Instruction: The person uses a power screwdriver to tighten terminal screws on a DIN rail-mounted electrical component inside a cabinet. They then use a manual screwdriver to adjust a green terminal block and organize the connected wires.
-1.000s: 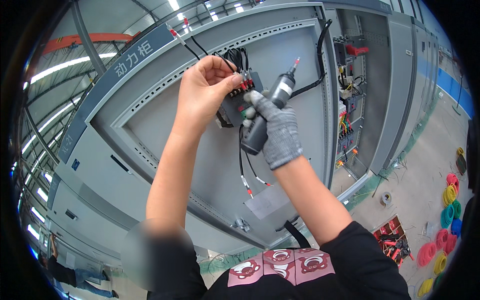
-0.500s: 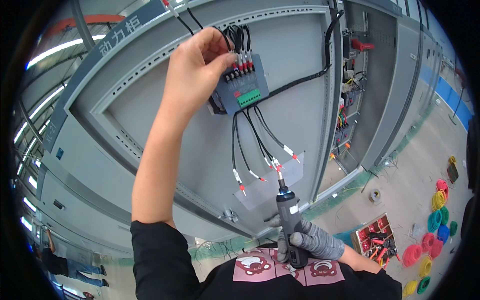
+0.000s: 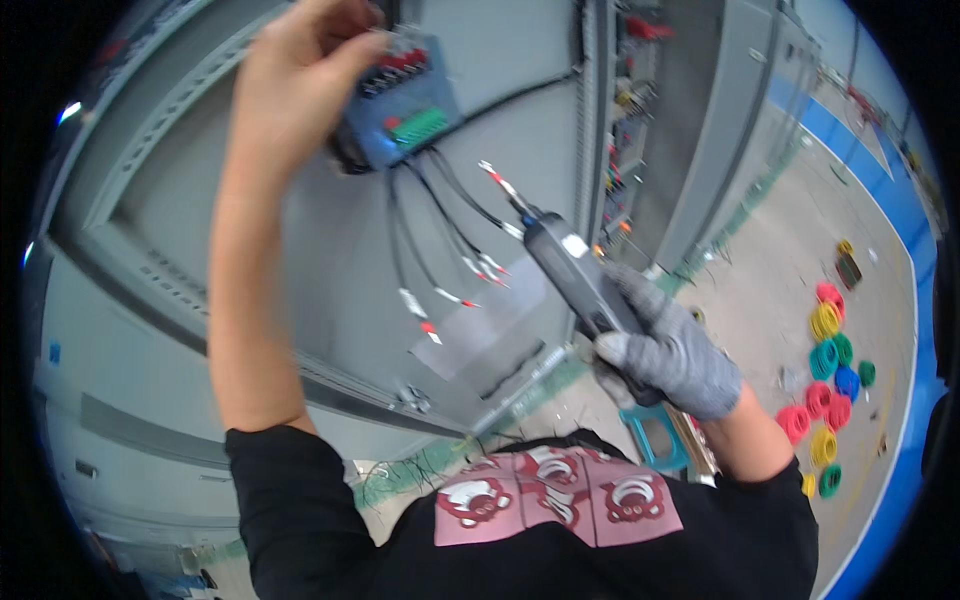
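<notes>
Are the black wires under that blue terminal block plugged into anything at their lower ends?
No, loose. The black wires hang from the terminal block, their red-sleeved tips dangling free against the grey panel.

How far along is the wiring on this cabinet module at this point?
Partly done. Several wires with red ends already sit in the top of the blue module, which the bare left hand steadies against the grey panel. In hand: the gloved right hand holds an electric screwdriver, its tip off the module. Left: about five black wires hang loose below, ends unconnected.
</notes>
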`<state>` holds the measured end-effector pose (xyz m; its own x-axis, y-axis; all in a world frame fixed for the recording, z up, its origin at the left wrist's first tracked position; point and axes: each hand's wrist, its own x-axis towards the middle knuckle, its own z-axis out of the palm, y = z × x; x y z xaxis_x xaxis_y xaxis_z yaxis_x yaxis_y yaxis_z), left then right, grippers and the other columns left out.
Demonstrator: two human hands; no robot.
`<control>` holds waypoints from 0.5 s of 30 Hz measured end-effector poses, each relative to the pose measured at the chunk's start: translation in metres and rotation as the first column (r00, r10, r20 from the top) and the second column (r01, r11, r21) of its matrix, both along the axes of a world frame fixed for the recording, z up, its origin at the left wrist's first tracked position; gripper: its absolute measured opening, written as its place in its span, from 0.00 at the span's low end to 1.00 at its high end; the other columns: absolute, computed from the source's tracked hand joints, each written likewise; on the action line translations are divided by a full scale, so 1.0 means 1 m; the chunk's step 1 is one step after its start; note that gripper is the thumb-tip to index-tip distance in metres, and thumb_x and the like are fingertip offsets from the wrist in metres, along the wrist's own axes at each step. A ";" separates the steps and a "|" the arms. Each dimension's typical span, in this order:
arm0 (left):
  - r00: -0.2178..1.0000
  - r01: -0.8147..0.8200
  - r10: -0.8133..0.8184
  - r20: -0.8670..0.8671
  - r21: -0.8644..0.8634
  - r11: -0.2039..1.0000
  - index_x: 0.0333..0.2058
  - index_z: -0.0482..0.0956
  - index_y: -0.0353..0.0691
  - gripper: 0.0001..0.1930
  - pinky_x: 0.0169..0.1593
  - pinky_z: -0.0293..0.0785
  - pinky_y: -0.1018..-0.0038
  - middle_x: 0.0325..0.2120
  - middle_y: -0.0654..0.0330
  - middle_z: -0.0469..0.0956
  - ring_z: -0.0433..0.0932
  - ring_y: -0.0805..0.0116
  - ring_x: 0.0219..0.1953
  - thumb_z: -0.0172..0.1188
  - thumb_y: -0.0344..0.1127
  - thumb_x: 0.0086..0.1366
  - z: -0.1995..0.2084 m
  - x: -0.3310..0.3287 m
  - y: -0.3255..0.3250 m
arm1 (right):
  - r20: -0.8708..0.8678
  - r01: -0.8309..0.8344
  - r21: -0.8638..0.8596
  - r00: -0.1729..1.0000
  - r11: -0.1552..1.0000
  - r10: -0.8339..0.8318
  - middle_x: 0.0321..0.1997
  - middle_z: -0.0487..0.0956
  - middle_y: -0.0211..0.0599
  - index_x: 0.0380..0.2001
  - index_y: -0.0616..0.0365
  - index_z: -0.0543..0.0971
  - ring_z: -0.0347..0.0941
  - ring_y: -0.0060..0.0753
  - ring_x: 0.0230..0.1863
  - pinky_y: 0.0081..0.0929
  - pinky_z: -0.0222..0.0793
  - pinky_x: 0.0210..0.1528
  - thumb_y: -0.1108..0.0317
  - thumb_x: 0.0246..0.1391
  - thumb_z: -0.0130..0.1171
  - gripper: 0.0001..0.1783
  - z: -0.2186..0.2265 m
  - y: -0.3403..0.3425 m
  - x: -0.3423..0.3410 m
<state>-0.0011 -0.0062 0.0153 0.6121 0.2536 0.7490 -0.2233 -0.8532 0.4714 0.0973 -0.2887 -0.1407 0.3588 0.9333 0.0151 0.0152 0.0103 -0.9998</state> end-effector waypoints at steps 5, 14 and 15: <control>0.993 -0.091 0.072 0.097 0.206 0.974 0.33 0.77 0.33 0.07 0.38 0.76 0.76 0.27 0.58 0.82 0.81 0.72 0.30 0.65 0.25 0.56 -0.002 0.007 0.019 | 0.144 0.004 -0.013 0.990 1.000 -0.002 0.32 0.75 0.34 0.68 0.62 0.55 0.75 0.21 0.24 0.21 0.72 0.24 0.63 0.57 0.64 0.41 0.049 0.004 -0.001; 0.993 -0.085 0.067 0.094 0.207 0.975 0.33 0.76 0.31 0.07 0.38 0.76 0.75 0.26 0.57 0.81 0.80 0.70 0.29 0.64 0.23 0.56 0.001 0.002 0.013 | 0.113 -0.018 -0.037 0.993 0.999 0.022 0.27 0.76 0.31 0.66 0.66 0.58 0.72 0.16 0.17 0.16 0.67 0.16 0.62 0.60 0.60 0.37 0.092 0.040 0.003; 0.994 -0.089 0.079 0.073 0.148 0.985 0.33 0.76 0.31 0.07 0.38 0.76 0.75 0.26 0.57 0.80 0.80 0.70 0.29 0.64 0.23 0.56 0.002 0.002 0.011 | 0.120 -0.013 -0.033 0.993 0.999 0.016 0.27 0.76 0.30 0.66 0.66 0.58 0.72 0.16 0.17 0.16 0.67 0.16 0.62 0.60 0.60 0.37 0.093 0.043 0.006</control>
<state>0.0011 0.0048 0.0175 0.5406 0.1835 0.8210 -0.1743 -0.9303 0.3227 0.1032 -0.2457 -0.0478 0.3426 0.9391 0.0273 0.1354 -0.0206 -0.9906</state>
